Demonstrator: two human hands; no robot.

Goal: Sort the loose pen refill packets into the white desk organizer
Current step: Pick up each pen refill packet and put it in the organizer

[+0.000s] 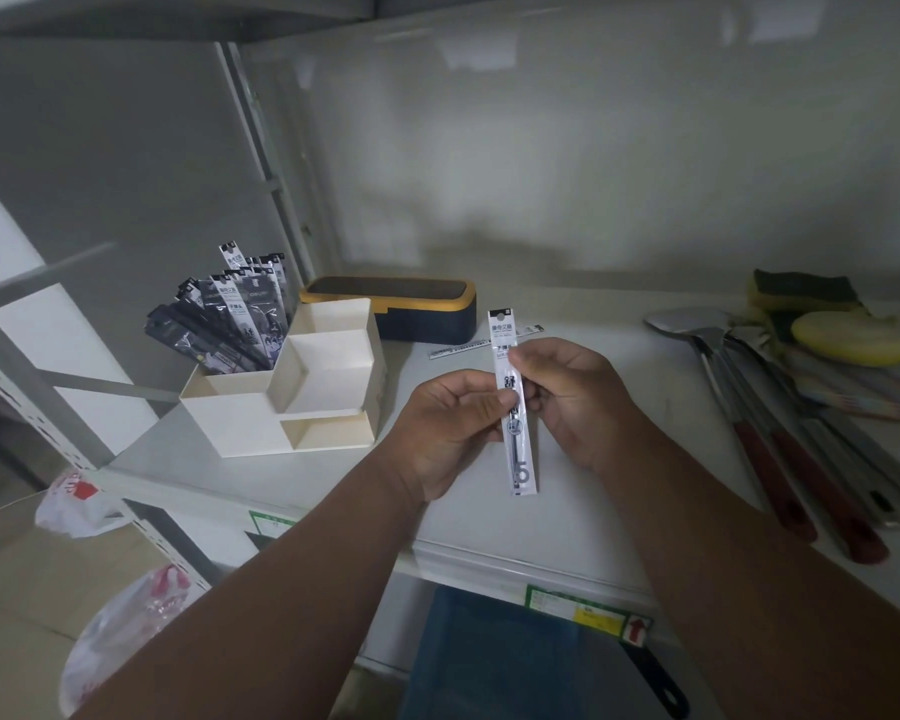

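Sorting in progress, seen from the head camera. Both hands meet at the centre of the view and share one refill packet [513,402], held upright and clear of the shelf: the left hand [450,433] pinches its middle from the 9 o'clock side, and the right hand [575,397] grips it slightly higher from the 3 o'clock side, so each hand is closed on the same packet and neither is free. The white desk organizer [240,423] stands on the white shelf [489,527] at about 9 o'clock from the hands, well apart from them. Its tall rear-left compartment already holds a fanned bundle of sorted packets [230,314], most of them dark, leaning toward 11 o'clock; the stepped compartments to their right and the low front tray appear empty. Just beyond the hands, at about 12 o'clock, at least two loose packets [463,349] lie flat on the shelf, beside a dark box with a yellow lid [401,306]. Judged from this layout, most of the task is done: what remains is the held packet and the few lying behind it. At 3 o'clock, a set of red-handled utensils [780,459] and some sponges [822,324] lie apart and play no role in the sort.
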